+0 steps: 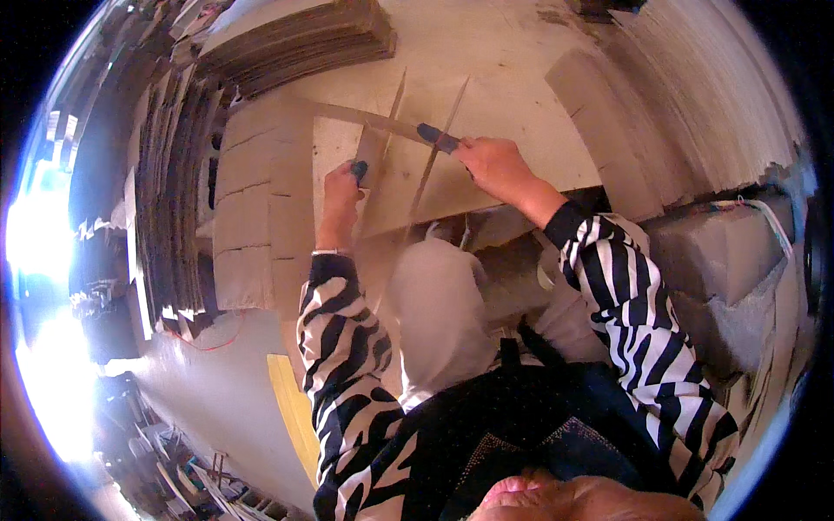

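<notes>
"What step?"
"Apparently setting a cardboard strip point(352, 115) across two other strips point(373, 161) over my desk point(517, 104); my right hand point(497, 165) pinches it, my left hand's point(340, 195) grip I can't tell."
"Next?"
"Careful alignment, I'd judge."

Over a pale work surface point(512, 95), the right hand point(497, 165) grips one end of a long cardboard strip point(373, 120) with dark-covered fingers point(437, 137), while the left hand point(341, 193) is curled just beside a narrow brown piece point(372, 161) (whether it grips that piece is hard to tell). Flat brown cardboard is piled at the upper left point(300, 43), scored cardboard point(248, 204) lies left of the left hand, and more cardboard stacks point(634, 130) stand to the right. Zebra-striped sleeves point(647, 321) cover both forearms, and a yellow strip point(292, 417) lies lower left.
</notes>
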